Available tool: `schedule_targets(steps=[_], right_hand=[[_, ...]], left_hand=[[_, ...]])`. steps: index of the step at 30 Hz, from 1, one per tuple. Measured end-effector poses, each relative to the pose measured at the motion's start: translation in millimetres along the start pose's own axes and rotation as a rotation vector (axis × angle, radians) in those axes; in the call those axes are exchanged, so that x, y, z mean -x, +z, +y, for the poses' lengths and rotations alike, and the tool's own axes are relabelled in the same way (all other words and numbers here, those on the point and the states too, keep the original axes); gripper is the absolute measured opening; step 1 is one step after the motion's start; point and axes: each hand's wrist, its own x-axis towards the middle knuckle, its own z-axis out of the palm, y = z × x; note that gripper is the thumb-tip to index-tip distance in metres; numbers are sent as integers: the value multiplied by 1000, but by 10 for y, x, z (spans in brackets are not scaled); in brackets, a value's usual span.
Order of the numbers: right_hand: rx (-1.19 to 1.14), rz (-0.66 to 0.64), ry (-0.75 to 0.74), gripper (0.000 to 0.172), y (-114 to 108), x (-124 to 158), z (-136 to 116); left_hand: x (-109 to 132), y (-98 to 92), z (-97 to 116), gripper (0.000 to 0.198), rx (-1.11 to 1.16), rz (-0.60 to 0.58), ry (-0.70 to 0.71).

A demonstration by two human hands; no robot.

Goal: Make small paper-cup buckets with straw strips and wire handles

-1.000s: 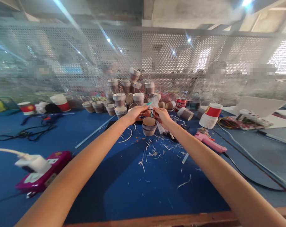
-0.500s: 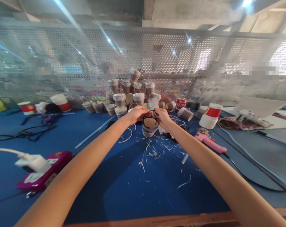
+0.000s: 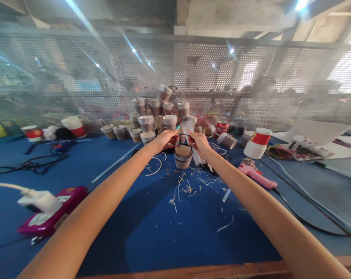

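Note:
A small paper-cup bucket (image 3: 183, 159) with a rough grey-brown outside and dark bands stands upright in front of me. Its thin black handle (image 3: 184, 135) arches over the open mouth. My left hand (image 3: 165, 140), with teal nails, is at the left side of this arch, thumb and forefinger apart. On the other side my right hand (image 3: 200, 144) pinches the handle near its right end; its fingertips are partly hidden. Just behind the bucket lies a bundle of clear glue sticks (image 3: 196, 157).
Several similar buckets (image 3: 146, 123) are stacked at the back. To the right are a pink glue gun (image 3: 258, 176), stacked paper cups (image 3: 257, 144) and a red can (image 3: 222, 129). A purple power strip (image 3: 55, 211) lies left. Fibre scraps (image 3: 188, 189) litter the blue table (image 3: 164, 240).
My hands have moved apart from the top of the handle, the left one to the left. The left fingers have spread, and the handle's arch now shows between the hands.

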Motion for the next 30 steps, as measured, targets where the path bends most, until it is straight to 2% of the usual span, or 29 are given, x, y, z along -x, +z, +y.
schedule_targets(steps=[5, 10, 13, 23, 30], right_hand=[[14, -4, -31, 49, -16, 7, -18], [60, -23, 14, 46, 15, 14, -50], [41, -53, -12, 49, 39, 15, -59], [-38, -38, -22, 53, 103, 36, -75], [-63, -32, -22, 49, 105, 9, -41]], left_hand=[[5, 44, -70, 39, -53, -62, 32], [16, 96, -79, 40, -59, 6, 57], [38, 115, -65, 39, -68, 24, 51], [20, 95, -93, 36, -25, -8, 45], [-4, 79, -109, 35, -20, -7, 32]])
